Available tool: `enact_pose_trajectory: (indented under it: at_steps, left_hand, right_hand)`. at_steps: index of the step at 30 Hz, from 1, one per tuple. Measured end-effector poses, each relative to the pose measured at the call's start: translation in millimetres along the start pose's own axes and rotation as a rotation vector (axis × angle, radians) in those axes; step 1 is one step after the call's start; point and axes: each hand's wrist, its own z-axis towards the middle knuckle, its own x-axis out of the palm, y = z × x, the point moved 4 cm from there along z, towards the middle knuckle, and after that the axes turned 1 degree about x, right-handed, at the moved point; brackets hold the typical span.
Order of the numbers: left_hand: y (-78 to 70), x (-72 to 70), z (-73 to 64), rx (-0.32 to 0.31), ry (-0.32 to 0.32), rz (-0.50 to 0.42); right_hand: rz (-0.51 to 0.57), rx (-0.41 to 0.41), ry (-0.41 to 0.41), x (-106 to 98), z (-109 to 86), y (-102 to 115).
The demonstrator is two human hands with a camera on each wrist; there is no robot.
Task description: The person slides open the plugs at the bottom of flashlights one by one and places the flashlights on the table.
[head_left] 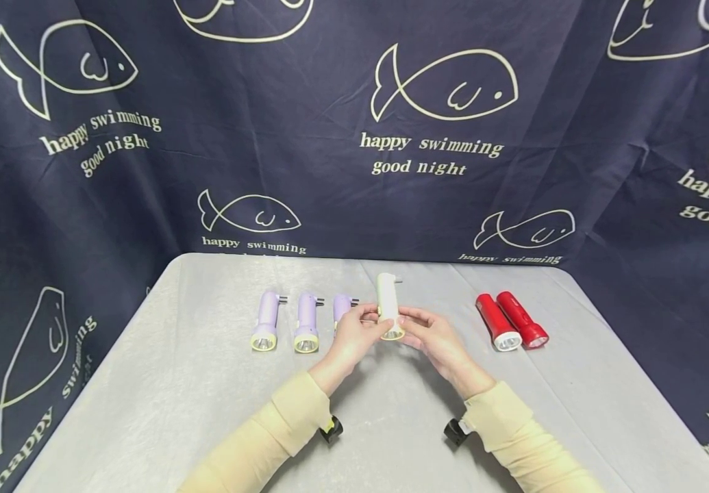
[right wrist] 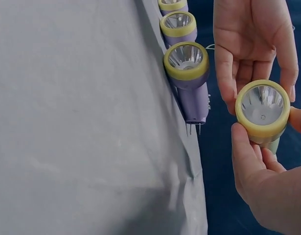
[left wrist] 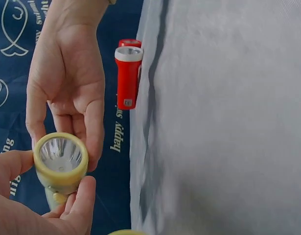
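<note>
A pale green-white flashlight [head_left: 388, 298] with a yellow rim is held above the table, lens end toward me and plug prongs at its far end. My left hand [head_left: 353, 340] pinches its lens end from the left between thumb and fingers. From the right, my right hand [head_left: 442, 344] grips the same end. Both wrist views show fingers of each hand around the yellow rim [left wrist: 60, 174]. Nearest to the left hand is a purple flashlight [head_left: 341, 305], partly hidden behind it.
Two more purple flashlights [head_left: 268, 310] [head_left: 307, 313] with yellow rims and plug prongs lie in a row at left. On the right, a red flashlight with a white rim [head_left: 493, 317] lies beside an all-red one [head_left: 519, 317]. A grey cloth covers the table [head_left: 391, 424]; a dark fish-print curtain [head_left: 329, 171] hangs behind.
</note>
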Motion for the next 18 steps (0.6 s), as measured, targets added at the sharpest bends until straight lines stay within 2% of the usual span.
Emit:
enact_pose_trajectory:
  at_steps: [3, 5, 11, 18]
  left_hand:
    - [0.6, -2.6, -0.2, 0.031, -0.015, 0.122]
    - [0.9, -3.0, -0.4, 0.041, -0.014, 0.167]
    - [0.4, -2.2, -1.2, 0.088, -0.006, 0.233]
    - [3.2, -1.1, 0.5, 0.095, 0.001, 0.305]
  right_hand:
    - [-0.025, 0.027, -0.001, 0, 0.9, -4]
    - [-0.044, 0.039, -0.013, 0, 1.4, -7]
    - [-0.060, 0.058, -0.029, -1, 3.3, -11]
    - [-0.085, 0.076, -0.027, -1, 5.3, -15]
